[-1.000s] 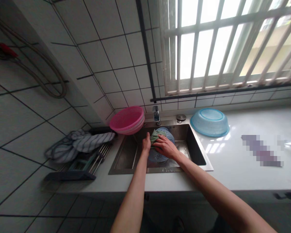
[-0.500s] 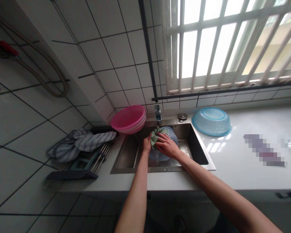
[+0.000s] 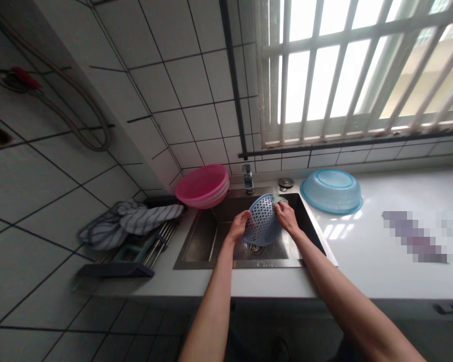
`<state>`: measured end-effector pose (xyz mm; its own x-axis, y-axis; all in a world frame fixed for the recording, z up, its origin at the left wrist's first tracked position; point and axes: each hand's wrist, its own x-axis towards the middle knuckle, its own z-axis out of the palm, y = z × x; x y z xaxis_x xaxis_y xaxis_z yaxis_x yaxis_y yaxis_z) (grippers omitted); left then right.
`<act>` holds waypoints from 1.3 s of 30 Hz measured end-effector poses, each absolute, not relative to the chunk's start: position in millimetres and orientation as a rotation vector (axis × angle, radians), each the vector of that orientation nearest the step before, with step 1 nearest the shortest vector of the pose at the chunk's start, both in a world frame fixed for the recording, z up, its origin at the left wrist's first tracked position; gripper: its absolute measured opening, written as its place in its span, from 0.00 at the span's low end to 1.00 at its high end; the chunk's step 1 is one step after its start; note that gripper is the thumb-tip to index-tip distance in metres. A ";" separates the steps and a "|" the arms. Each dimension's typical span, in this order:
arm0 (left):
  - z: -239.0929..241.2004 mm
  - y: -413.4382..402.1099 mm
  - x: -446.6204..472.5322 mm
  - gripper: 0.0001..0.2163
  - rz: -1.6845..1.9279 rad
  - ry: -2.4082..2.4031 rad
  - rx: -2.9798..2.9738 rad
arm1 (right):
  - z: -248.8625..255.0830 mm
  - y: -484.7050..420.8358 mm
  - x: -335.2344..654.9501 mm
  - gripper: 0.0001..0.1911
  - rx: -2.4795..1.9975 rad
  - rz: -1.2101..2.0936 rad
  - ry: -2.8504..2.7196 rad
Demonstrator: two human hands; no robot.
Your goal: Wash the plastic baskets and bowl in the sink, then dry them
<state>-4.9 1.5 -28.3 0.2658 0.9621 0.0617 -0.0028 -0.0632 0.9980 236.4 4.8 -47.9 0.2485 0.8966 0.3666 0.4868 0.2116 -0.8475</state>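
White counter [image 3: 272, 282] runs beneath forearms and off to right of hands. Steel sink [image 3: 196, 244] set in it, under hands. Translucent blue basin [image 3: 331, 191] upside down on counter, beyond right hand [image 3: 287, 216] and to its right. Pink basket [image 3: 202, 183] beyond left hand [image 3: 238, 227], to its left. Perforated colander [image 3: 262, 218] tilted between hands, over sink. Left hand grips colander's left rim; right hand, at right rim, holds green cloth [image 3: 278, 199].
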 end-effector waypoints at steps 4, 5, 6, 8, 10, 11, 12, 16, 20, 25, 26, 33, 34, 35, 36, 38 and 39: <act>-35.2 8.7 -5.0 0.20 0.950 0.956 1.467 | -50.5 5.3 234.9 0.15 -1.447 0.429 -1.516; -35.4 10.8 -4.7 0.16 0.978 0.971 1.479 | -50.4 4.6 232.6 0.14 -1.444 0.415 -1.555; -34.7 12.8 -4.0 0.13 1.031 1.002 1.489 | -49.8 3.5 229.5 0.14 -1.441 0.396 -1.590; -31.5 15.1 -1.0 0.13 1.169 1.108 1.505 | -47.5 0.2 221.6 0.13 -1.438 0.340 -1.654; -27.0 14.3 3.0 0.16 1.276 1.221 1.534 | -44.6 -3.9 211.9 0.12 -1.423 0.275 -1.727; -24.7 12.7 5.0 0.17 1.296 1.273 1.559 | -43.2 -6.1 206.8 0.12 -1.409 0.249 -1.763; -22.7 10.6 6.7 0.16 1.285 1.330 1.599 | -41.9 -8.2 201.6 0.11 -1.394 0.230 -1.798; -16.6 4.3 9.6 0.19 1.072 1.615 1.699 | -33.7 -18.2 183.7 0.09 -1.307 0.203 -1.901; -11.2 9.0 4.3 0.34 1.055 1.726 1.434 | -17.4 -30.4 172.2 0.06 -1.029 0.133 -2.134; -10.1 10.8 -2.5 0.39 1.165 1.629 1.320 | -12.7 -23.8 184.8 0.07 -0.945 0.252 -2.057; -10.8 9.7 -2.9 0.39 1.161 1.631 1.323 | -15.8 -18.8 191.7 0.09 -1.029 0.322 -1.953; -13.2 10.2 -4.2 0.34 1.203 1.622 1.194 | -19.6 -11.7 208.2 0.16 -1.209 0.426 -1.746; -12.6 11.5 -4.6 0.34 1.225 1.622 1.190 | -15.3 -17.9 201.4 0.14 -1.131 0.346 -1.834; -11.8 12.8 -4.9 0.34 1.247 1.621 1.199 | -10.8 -24.8 193.4 0.11 -1.054 0.273 -1.935; -10.9 14.0 -5.1 0.34 1.264 1.619 1.219 | -7.0 -31.5 185.2 0.09 -0.987 0.217 -2.035; -9.5 15.5 -5.1 0.34 1.278 1.614 1.270 | -2.5 -40.9 172.4 0.06 -0.887 0.163 -2.184; -9.3 15.8 -4.9 0.34 1.275 1.610 1.294 | -2.4 -42.5 169.5 0.05 -0.862 0.163 -2.212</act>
<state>-4.9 15.8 -9.3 -0.2571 0.9647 0.0573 0.2766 0.0166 0.9608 169.5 -42.5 -2.4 -0.4971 0.6280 0.5988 0.5333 0.7655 -0.3601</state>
